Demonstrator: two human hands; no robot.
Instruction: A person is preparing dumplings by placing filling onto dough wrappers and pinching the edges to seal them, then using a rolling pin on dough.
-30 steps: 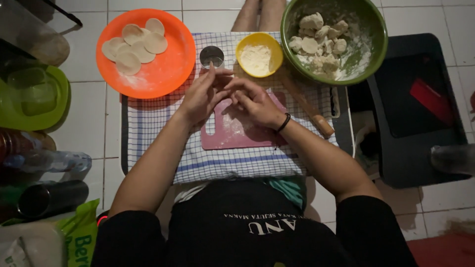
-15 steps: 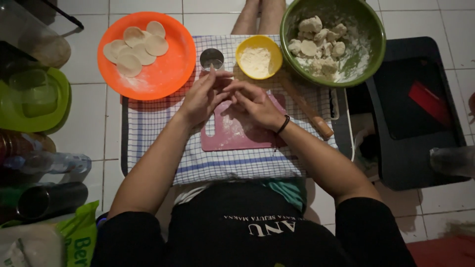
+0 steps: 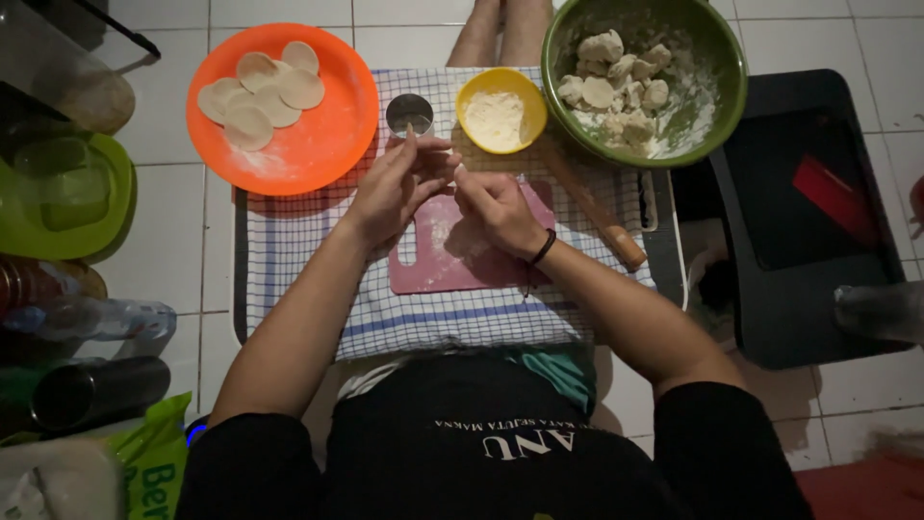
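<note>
Both hands, left hand (image 3: 399, 188) & right hand (image 3: 496, 207), pinched together on a small dough piece (image 3: 450, 173) above the pink board (image 3: 452, 255). Five flat rounds (image 3: 260, 87) done on orange plate (image 3: 318, 144) far left; approx a dozen lumps (image 3: 616, 87) left in green bowl (image 3: 717, 106).

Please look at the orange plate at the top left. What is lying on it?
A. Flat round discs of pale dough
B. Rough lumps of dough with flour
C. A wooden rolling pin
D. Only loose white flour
A: the orange plate carries several thin, flat, round dough discs that overlap each other; the rough lumps are in the green bowl, and the flour is in the yellow bowl.
</note>
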